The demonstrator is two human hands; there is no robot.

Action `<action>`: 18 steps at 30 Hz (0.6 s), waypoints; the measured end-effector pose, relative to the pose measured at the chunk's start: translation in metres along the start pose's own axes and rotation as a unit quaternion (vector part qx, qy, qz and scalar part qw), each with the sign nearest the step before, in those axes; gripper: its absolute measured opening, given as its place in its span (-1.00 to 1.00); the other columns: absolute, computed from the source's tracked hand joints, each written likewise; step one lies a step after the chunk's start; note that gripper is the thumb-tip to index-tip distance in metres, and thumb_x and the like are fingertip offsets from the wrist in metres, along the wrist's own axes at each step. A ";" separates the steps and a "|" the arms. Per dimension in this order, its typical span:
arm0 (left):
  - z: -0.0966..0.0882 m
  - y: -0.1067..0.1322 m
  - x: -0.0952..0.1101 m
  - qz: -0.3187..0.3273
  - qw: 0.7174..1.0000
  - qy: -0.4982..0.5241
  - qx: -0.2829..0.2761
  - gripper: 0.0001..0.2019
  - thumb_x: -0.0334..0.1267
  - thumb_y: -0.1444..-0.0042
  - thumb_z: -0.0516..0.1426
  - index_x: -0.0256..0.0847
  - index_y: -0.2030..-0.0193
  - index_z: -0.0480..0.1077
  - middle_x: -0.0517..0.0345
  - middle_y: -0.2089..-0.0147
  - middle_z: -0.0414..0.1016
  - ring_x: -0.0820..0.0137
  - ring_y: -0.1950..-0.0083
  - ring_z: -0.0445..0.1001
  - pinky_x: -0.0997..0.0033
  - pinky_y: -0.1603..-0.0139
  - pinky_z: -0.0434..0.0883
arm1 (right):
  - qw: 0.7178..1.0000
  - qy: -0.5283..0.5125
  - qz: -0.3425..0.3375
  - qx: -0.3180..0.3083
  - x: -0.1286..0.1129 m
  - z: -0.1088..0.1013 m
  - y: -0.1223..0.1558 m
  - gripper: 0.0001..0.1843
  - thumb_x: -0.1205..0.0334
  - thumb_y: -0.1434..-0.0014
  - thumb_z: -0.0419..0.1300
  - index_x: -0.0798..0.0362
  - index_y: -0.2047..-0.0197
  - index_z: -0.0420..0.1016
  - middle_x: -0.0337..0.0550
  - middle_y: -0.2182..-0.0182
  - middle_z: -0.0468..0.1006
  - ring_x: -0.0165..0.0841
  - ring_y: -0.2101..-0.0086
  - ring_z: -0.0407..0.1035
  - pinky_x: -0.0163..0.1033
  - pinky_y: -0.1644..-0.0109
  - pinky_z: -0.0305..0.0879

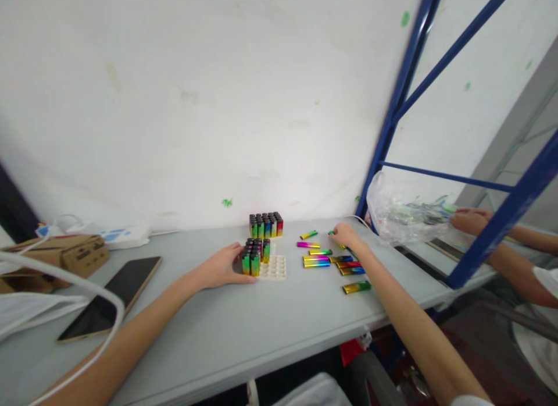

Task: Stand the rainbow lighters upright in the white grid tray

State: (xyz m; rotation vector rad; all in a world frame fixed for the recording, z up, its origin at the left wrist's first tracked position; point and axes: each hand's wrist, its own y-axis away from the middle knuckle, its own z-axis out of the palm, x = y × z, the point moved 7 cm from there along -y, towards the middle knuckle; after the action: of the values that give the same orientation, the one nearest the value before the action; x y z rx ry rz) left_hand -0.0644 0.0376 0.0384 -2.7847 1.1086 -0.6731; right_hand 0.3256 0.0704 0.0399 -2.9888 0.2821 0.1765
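My left hand [223, 265] rests on the grey table [226, 330], fingers curved against the left side of a white tray [274, 267] part-filled with upright rainbow-coloured lighters [254, 256]. My right hand [346, 235] reaches to the far end of several loose lighters [317, 262] lying flat, its fingers closed over one lighter [333, 234]. A full block of upright lighters [265, 225] stands behind the tray by the wall.
A phone [114, 295] lies at the left, with a cardboard box [65, 252] and a white power strip [117, 236] behind it. A white cable [82, 289] crosses the near left. Another person's hands [471, 221] hold a clear plastic bag [405, 217] beyond blue shelf posts [392, 115].
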 end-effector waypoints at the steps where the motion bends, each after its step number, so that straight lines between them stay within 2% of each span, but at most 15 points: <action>1: 0.000 0.000 0.000 0.004 1.000 0.002 0.000 -0.36 0.36 0.15 0.30 -0.20 0.18 0.45 0.03 0.17 0.48 0.10 0.14 0.48 0.20 0.12 0.43 | 0.999 -0.031 -0.018 0.007 -0.009 -0.002 0.001 -0.77 0.16 -0.24 0.23 0.15 0.29 0.63 0.12 0.26 0.69 -0.18 0.17 0.58 -0.26 0.13 0.38; 3: 0.000 0.000 0.000 0.009 1.000 0.007 0.003 -0.36 0.36 0.15 0.30 -0.19 0.18 0.46 0.04 0.16 0.48 0.11 0.14 0.48 0.22 0.13 0.42 | 0.982 -0.172 -0.072 0.020 -0.033 -0.009 0.006 -0.72 0.08 -0.32 0.15 0.12 0.21 0.56 0.02 0.28 0.67 -0.27 0.27 0.57 -0.28 0.19 0.39; 4: 0.000 0.000 0.000 0.010 1.000 0.009 0.005 -0.36 0.36 0.15 0.30 -0.19 0.18 0.46 0.04 0.16 0.49 0.11 0.14 0.48 0.23 0.13 0.42 | 0.957 -0.271 -0.105 0.021 -0.046 -0.013 0.010 -0.69 0.04 -0.34 0.11 0.11 0.16 0.50 -0.03 0.28 0.66 -0.32 0.34 0.55 -0.29 0.24 0.39; 6: 0.000 0.000 0.000 0.008 1.000 0.010 0.008 -0.36 0.36 0.15 0.30 -0.18 0.17 0.47 0.04 0.15 0.49 0.11 0.14 0.48 0.24 0.14 0.41 | 0.879 -0.449 -0.161 -0.003 -0.076 -0.021 0.021 -0.66 -0.06 -0.33 0.09 0.07 0.12 0.39 -0.12 0.27 0.60 -0.42 0.48 0.46 -0.31 0.37 0.37; 8: -0.001 0.001 0.001 0.009 1.000 0.006 0.011 -0.35 0.36 0.15 0.30 -0.18 0.16 0.47 0.03 0.15 0.49 0.11 0.14 0.48 0.24 0.15 0.41 | 0.821 -0.540 -0.182 -0.040 -0.105 -0.025 0.032 -0.62 -0.15 -0.28 0.12 0.01 0.11 0.31 -0.29 0.40 0.49 -0.51 0.61 0.28 -0.37 0.51 0.23; 10: 0.000 0.002 0.003 0.015 1.000 -0.003 0.012 -0.35 0.37 0.11 0.28 -0.20 0.16 0.46 0.02 0.16 0.48 0.11 0.14 0.48 0.24 0.14 0.41 | 0.792 -0.580 -0.180 -0.063 -0.132 -0.025 0.041 -0.59 -0.21 -0.27 0.11 -0.03 0.10 0.29 -0.46 0.57 0.27 -0.54 0.68 0.03 -0.42 0.61 0.01; 12: 0.001 0.002 0.006 0.020 1.000 -0.012 0.016 -0.36 0.37 0.08 0.26 -0.21 0.18 0.44 0.02 0.17 0.46 0.13 0.15 0.48 0.23 0.12 0.42 | 0.794 -0.581 -0.173 -0.046 -0.153 -0.024 0.048 -0.55 -0.28 -0.25 0.08 -0.03 0.19 0.29 -0.50 0.63 0.13 -0.53 0.69 -0.09 -0.41 0.62 -0.11; 14: 0.003 0.002 0.008 0.017 0.999 -0.018 0.024 -0.37 0.38 0.06 0.25 -0.21 0.19 0.43 0.02 0.18 0.44 0.14 0.16 0.47 0.21 0.12 0.41 | 0.816 -0.554 -0.167 -0.002 -0.166 -0.020 0.053 -0.48 -0.33 -0.24 0.06 -0.01 0.36 0.27 -0.45 0.65 0.11 -0.50 0.65 -0.07 -0.36 0.59 -0.10; 18: 0.005 0.003 0.010 -0.002 0.999 -0.007 0.031 -0.35 0.39 0.07 0.25 -0.22 0.18 0.43 0.00 0.18 0.44 0.11 0.14 0.47 0.18 0.10 0.42 | 0.864 -0.480 -0.134 0.076 -0.171 -0.006 0.063 -0.43 -0.27 -0.21 0.03 -0.02 0.61 0.10 -0.35 0.69 0.09 -0.45 0.58 0.01 -0.29 0.51 -0.09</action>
State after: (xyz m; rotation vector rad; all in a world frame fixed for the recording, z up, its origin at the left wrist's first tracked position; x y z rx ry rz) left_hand -0.0581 0.0281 0.0365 -2.7353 1.0613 -0.6749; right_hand 0.1471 0.0386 0.0598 -2.3554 -0.2237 1.4372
